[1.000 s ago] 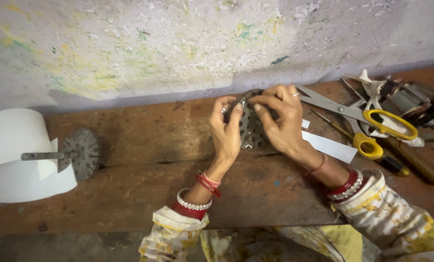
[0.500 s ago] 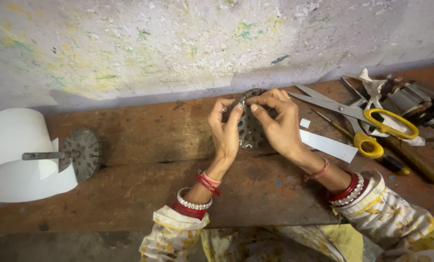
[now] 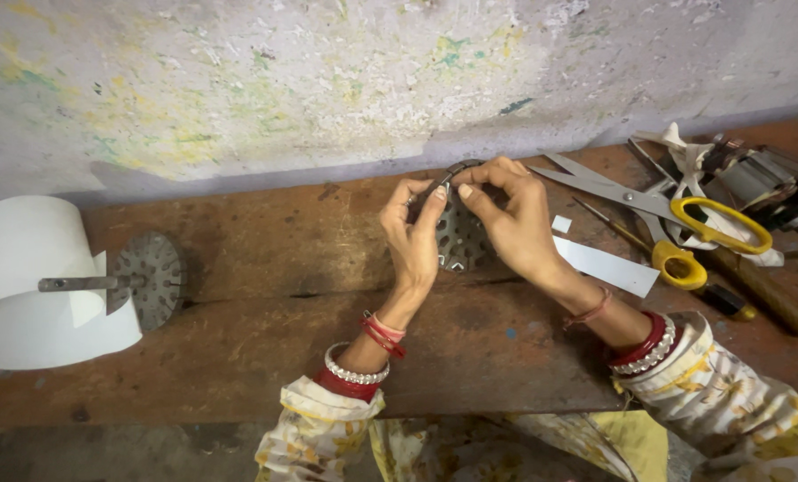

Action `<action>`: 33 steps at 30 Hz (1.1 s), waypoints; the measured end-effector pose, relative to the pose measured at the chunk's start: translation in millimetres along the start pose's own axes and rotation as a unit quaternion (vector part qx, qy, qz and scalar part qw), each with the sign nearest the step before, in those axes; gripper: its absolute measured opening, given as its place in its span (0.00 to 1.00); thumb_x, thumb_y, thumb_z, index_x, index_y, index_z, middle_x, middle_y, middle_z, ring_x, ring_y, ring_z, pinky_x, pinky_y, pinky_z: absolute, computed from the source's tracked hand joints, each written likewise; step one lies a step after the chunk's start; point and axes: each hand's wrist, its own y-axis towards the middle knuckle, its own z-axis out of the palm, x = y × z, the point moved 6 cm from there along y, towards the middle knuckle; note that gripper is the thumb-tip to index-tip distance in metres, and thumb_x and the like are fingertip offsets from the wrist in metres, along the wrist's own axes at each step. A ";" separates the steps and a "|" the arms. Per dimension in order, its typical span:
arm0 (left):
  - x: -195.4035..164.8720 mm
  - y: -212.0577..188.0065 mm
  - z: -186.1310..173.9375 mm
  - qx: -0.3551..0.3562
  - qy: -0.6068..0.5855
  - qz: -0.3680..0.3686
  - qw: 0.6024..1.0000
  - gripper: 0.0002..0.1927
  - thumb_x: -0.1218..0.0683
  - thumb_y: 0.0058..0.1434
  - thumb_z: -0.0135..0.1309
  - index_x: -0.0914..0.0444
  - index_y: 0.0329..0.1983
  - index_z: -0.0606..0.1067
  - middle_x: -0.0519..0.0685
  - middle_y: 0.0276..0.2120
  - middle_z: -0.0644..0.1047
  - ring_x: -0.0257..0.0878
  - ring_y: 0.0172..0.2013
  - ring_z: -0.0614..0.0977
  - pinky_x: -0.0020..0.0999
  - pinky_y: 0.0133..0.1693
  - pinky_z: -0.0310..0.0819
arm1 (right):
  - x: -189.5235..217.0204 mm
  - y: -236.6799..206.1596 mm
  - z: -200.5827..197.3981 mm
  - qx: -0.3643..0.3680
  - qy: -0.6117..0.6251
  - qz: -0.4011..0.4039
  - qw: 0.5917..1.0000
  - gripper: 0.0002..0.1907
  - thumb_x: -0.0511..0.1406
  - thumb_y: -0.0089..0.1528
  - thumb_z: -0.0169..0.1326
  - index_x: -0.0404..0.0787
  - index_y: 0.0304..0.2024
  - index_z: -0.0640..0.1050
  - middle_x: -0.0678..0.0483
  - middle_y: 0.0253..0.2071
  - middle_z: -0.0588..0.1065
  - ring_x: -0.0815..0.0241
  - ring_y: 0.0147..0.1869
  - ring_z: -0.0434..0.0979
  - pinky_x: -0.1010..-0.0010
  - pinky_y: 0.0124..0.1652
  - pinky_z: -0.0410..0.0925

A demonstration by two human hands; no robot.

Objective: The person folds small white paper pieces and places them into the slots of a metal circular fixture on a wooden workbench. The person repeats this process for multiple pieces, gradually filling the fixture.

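Head view looks down on a worn brown wooden bench (image 3: 265, 268) set against a pale, paint-flecked wall (image 3: 327, 80). Just past centre toward one o'clock, both hands meet on a small perforated metal disc (image 3: 457, 236), held on edge above the bench. Left hand (image 3: 414, 241) closes its thumb and fingers on the disc's left rim; right hand (image 3: 515, 223) pinches the top rim between thumb and forefinger, other fingers curled behind. Both grips are tight on the disc, with no gap showing. At three o'clock, just beside the right wrist, lies a white paper strip (image 3: 606, 266), long and narrow, with a tiny white paper square (image 3: 561, 224) above it. At two o'clock, yellow-handled scissors (image 3: 657, 210) lie across a heap of metal tools (image 3: 756, 178). At nine o'clock, well apart from the hands, a curled white sheet (image 3: 24, 268) sits beside a second perforated disc on a metal rod (image 3: 144, 281). No readable labels show anywhere.
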 end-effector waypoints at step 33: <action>-24.5 -5.9 3.5 0.004 0.187 0.053 0.981 0.12 0.53 0.68 0.58 0.68 0.43 0.77 0.48 0.30 0.79 0.32 0.31 0.77 0.30 0.34 0.72 | -4.7 3.5 -10.9 -0.025 -0.009 -0.016 1.000 0.06 0.29 0.65 0.57 0.32 0.43 0.81 0.52 0.38 0.78 0.63 0.41 0.78 0.72 0.42 0.70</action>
